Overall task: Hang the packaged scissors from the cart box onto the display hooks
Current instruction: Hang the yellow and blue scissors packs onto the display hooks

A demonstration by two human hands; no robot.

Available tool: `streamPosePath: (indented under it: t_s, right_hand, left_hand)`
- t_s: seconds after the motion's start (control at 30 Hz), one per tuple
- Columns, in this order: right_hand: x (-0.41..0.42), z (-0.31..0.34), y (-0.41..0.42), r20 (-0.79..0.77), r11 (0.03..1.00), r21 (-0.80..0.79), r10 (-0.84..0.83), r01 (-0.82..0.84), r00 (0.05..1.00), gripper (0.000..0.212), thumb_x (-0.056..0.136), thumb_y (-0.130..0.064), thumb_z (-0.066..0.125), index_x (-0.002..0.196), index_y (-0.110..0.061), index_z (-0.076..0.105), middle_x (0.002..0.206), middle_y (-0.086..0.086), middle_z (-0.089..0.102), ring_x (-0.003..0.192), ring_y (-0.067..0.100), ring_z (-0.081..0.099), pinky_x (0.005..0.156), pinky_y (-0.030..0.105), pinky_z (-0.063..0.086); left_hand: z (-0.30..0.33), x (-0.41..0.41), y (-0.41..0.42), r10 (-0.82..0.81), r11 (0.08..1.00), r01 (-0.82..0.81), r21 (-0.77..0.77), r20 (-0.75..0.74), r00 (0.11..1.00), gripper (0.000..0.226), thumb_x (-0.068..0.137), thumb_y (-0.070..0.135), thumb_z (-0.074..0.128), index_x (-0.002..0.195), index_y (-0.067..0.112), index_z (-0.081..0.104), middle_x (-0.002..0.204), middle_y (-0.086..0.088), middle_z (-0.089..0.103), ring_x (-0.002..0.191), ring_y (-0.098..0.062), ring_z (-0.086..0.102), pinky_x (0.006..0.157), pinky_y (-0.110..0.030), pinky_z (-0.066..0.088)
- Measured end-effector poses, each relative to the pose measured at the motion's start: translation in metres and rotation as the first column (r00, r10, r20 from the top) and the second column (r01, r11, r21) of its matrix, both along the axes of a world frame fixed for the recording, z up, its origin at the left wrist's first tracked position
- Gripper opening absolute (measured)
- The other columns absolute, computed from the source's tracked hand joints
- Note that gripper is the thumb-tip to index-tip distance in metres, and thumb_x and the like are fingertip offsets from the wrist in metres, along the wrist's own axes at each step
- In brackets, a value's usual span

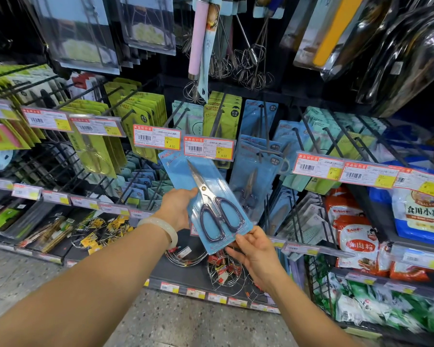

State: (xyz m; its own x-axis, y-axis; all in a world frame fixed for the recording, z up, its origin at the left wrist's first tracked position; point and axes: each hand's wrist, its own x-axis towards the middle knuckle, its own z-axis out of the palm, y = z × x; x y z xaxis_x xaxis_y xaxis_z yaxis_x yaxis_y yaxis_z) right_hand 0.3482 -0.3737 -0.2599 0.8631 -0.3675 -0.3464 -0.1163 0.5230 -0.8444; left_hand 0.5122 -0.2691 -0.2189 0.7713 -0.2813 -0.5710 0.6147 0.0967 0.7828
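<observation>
light: bright overhead, dark shelf backing | glare: hanging plastic packs (85, 33) | edges: wide-angle bending, soft blur

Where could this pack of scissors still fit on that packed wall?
The hook above the 4.50 tag looks barest, with only a pale card at its back. Beside it, matching blue packs already crowd their hook. Both the left hand and right hand hold the scissors pack just below that gap.
</observation>
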Motion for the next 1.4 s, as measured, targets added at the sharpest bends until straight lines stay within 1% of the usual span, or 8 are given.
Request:
streamPosePath:
  t_s: [0.13,0.3,0.47,0.57,0.77,1.0,1.27,1.4]
  right_hand:
    - [-0.003,-0.006,0.002,-0.022,0.999,0.037,0.011,-0.010,1.000,0.022,0.088,0.008,0.053,0.102,-0.009,0.053,0.103,0.009,0.068,0.086,0.017,0.070,0.069,0.028,0.059]
    - [-0.004,-0.003,-0.010,-0.091,0.995,0.093,0.049,-0.040,0.995,0.037,0.084,0.019,0.045,0.108,-0.007,0.058,0.104,0.009,0.069,0.089,0.020,0.068,0.071,0.032,0.057]
    - [0.008,0.011,-0.023,-0.156,0.994,-0.105,-0.035,0.019,0.987,0.024,0.087,-0.016,0.062,0.111,-0.013,0.059,0.101,0.003,0.070,0.095,0.018,0.064,0.086,0.033,0.049]
    - [0.014,0.012,-0.027,-0.178,0.954,-0.294,-0.115,0.058,0.977,0.028,0.085,-0.022,0.066,0.111,-0.014,0.058,0.101,0.008,0.068,0.094,0.023,0.065,0.091,0.041,0.049]
    - [0.009,0.013,-0.035,-0.092,0.939,-0.317,-0.171,0.134,0.981,0.008,0.091,-0.005,0.056,0.090,-0.012,0.054,0.085,0.006,0.068,0.072,0.016,0.065,0.061,0.027,0.053]
    - [0.012,0.012,-0.047,-0.065,0.913,-0.365,-0.222,0.184,0.973,0.011,0.093,-0.005,0.052,0.087,-0.014,0.051,0.080,0.004,0.067,0.065,0.011,0.065,0.063,0.029,0.056]
    - [0.019,0.010,-0.061,-0.111,0.882,-0.417,-0.290,0.220,0.951,0.013,0.092,-0.004,0.054,0.084,-0.014,0.051,0.075,0.003,0.065,0.067,0.015,0.062,0.067,0.031,0.053]
    - [0.024,0.009,-0.071,-0.142,0.855,-0.460,-0.336,0.239,0.931,0.008,0.091,-0.009,0.057,0.088,-0.016,0.053,0.092,0.014,0.066,0.083,0.028,0.063,0.081,0.044,0.052]
  left_hand:
    - [0.000,0.001,0.001,-0.037,0.994,0.031,0.106,0.056,0.998,0.027,0.090,0.009,0.061,0.115,0.000,0.057,0.108,-0.017,0.065,0.090,-0.032,0.062,0.081,-0.051,0.052]
    - [-0.002,-0.006,-0.001,-0.102,0.988,0.087,0.128,0.118,0.988,0.018,0.091,0.005,0.058,0.108,0.001,0.061,0.093,-0.015,0.065,0.074,-0.026,0.061,0.077,-0.044,0.054]
    - [-0.020,-0.029,-0.002,-0.241,0.955,0.213,0.207,0.126,0.962,0.027,0.089,0.004,0.062,0.115,-0.001,0.060,0.112,-0.016,0.067,0.101,-0.032,0.064,0.096,-0.047,0.049]
    - [-0.029,-0.047,-0.008,-0.328,0.932,0.296,0.210,0.141,0.934,0.018,0.089,0.006,0.062,0.106,0.003,0.063,0.107,-0.013,0.067,0.096,-0.029,0.064,0.093,-0.043,0.050]
    - [-0.025,-0.048,-0.017,-0.423,0.893,0.374,0.248,0.186,0.887,0.024,0.088,0.024,0.065,0.108,0.009,0.065,0.106,-0.013,0.071,0.099,-0.032,0.067,0.091,-0.049,0.053]
    - [-0.016,-0.043,-0.031,-0.323,0.942,0.283,0.180,0.265,0.908,0.025,0.090,0.024,0.062,0.109,0.008,0.058,0.104,-0.004,0.063,0.101,-0.023,0.061,0.095,-0.037,0.049]
    - [-0.023,-0.036,-0.042,-0.319,0.933,0.246,0.264,0.288,0.903,0.008,0.088,0.019,0.065,0.082,0.015,0.060,0.105,-0.016,0.066,0.103,-0.034,0.063,0.094,-0.050,0.050]
    - [-0.017,-0.036,-0.052,-0.346,0.916,0.233,0.327,0.347,0.872,0.012,0.089,0.022,0.064,0.090,0.011,0.058,0.091,-0.007,0.063,0.088,-0.023,0.060,0.089,-0.041,0.053]
